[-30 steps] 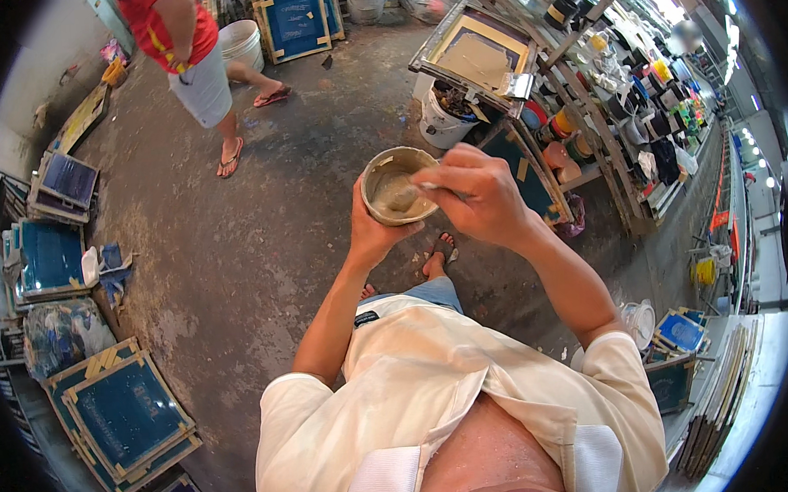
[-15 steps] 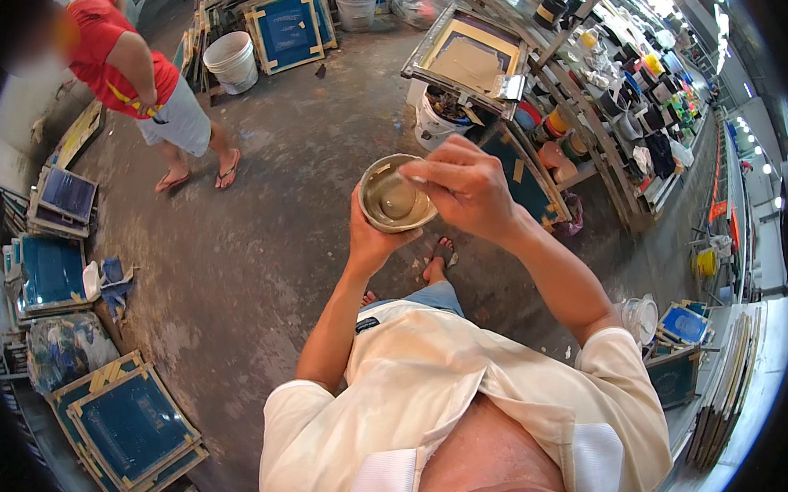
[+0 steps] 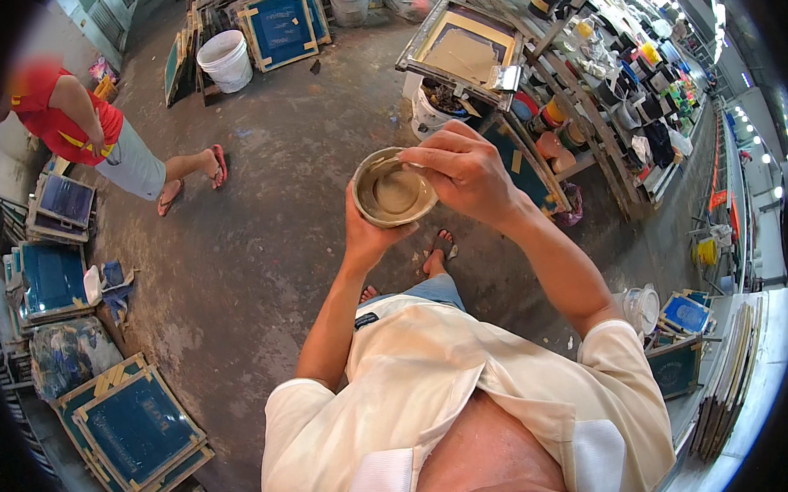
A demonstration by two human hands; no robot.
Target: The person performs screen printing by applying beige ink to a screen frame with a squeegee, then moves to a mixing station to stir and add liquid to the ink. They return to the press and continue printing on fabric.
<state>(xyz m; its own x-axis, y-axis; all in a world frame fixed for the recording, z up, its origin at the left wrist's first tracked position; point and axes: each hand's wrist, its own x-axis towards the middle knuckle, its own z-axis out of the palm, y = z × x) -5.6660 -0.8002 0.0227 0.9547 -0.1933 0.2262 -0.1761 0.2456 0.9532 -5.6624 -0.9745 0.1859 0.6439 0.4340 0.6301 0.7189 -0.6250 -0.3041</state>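
Cream shirt (image 3: 469,357), short-sleeved, the wearer's own; nearest item. Right hand (image 3: 472,174): thumb and fingertips pinched together at the tub's right rim; whether a thin stirrer sits between them cannot be told. Left hand (image 3: 369,236): curled around the tub's left and lower side, gripping it.

One tub (image 3: 364,193), round, open-topped, held in front of the body above the floor, tilted so that its inside shows. Rim uneven, crusted with dull beige-grey residue; inner wall streaked and smeared the same colour. Contents: a grey-tan paste (image 3: 395,194), smooth, slightly glossy, pooled in the bottom.

Floor (image 3: 252,226): dark, scuffed, pale-blotched. Beyond the hands: a framed panel (image 3: 467,56), tan-coated, above a bucket (image 3: 428,117) of dark odds and ends. Further off: a person in a red top (image 3: 67,119); a white bucket (image 3: 225,64); a blue panel (image 3: 281,31), wood-framed.
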